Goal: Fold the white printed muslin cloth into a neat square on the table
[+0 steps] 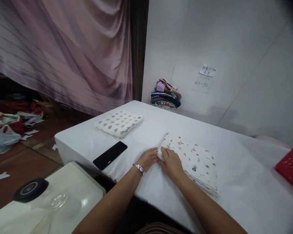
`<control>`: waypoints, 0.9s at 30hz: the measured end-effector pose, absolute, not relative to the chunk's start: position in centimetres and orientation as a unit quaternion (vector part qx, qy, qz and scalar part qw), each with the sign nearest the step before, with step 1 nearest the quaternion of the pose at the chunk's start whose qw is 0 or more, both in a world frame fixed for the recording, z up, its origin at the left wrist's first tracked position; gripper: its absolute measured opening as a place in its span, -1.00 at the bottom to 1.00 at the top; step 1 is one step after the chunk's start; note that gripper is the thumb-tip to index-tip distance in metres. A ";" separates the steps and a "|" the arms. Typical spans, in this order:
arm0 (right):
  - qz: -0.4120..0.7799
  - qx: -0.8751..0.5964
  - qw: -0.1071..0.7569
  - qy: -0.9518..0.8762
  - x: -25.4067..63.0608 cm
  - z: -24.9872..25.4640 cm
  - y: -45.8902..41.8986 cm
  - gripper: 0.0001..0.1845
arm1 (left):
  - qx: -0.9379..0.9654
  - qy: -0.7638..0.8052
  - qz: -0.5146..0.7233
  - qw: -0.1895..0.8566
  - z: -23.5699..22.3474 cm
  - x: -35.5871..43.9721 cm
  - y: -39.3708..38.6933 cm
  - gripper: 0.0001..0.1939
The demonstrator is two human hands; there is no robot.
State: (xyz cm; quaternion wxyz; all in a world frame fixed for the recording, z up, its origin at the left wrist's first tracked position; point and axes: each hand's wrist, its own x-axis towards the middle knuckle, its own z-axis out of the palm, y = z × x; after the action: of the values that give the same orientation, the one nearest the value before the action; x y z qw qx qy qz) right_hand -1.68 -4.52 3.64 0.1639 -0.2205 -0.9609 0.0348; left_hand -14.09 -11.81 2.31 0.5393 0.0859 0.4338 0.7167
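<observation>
A folded white cloth (192,159) with small grey and dark prints lies in several layers on the white-covered table. My right hand (171,162) grips its near left corner, the fingers on top and the thumb lower at the edge. Beside it, my left hand (147,159), with a silver bracelet at the wrist, has its fingers stretched out and the tips at the cloth's left edge. Farther left lies another folded white cloth (119,123) with grey cloud-like prints. A black phone (110,155) rests near the table's front edge, left of my left hand.
The table (151,113) stands along a white wall with paper notes (203,78). Stacked fabrics (166,94) rise behind its far edge. A red basket (291,165) is at the right. A white machine-like surface (75,188) with a black round knob is at lower left. Pink curtains (88,48) hang behind.
</observation>
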 end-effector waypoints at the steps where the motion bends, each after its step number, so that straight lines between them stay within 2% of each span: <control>1: 0.040 -0.221 0.163 -0.961 -1.7 3.6 -4.3 -0.47 | 0.085 0.432 0.718 0.539 2.2 -14.0 -11.8 -0.65; 7: 0.090 -0.249 0.174 -0.948 -1.5 3.5 -3.3 -0.53 | 0.137 0.516 0.688 0.492 1.3 -13.6 -11.4 -0.70; 15: 0.051 -0.277 0.161 -0.946 -1.7 3.5 -3.9 -0.55 | 0.207 0.642 0.633 0.380 -0.6 -13.3 -10.2 -0.62; 21: 0.012 -0.230 0.134 -0.964 -1.7 3.5 -5.5 -0.63 | 0.176 0.620 0.654 0.396 -0.3 -12.4 -11.2 -0.64; 27: -0.005 -0.233 0.174 -0.957 -1.5 4.0 -5.2 -0.69 | 0.166 0.600 0.669 0.406 1.0 -11.9 -11.9 -0.59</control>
State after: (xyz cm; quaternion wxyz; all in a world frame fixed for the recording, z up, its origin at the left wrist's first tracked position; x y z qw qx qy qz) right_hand -1.55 -5.20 4.01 0.1738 -0.2326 -0.9569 -0.0050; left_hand -11.89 -11.86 1.03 0.4064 0.1658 0.5996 0.6692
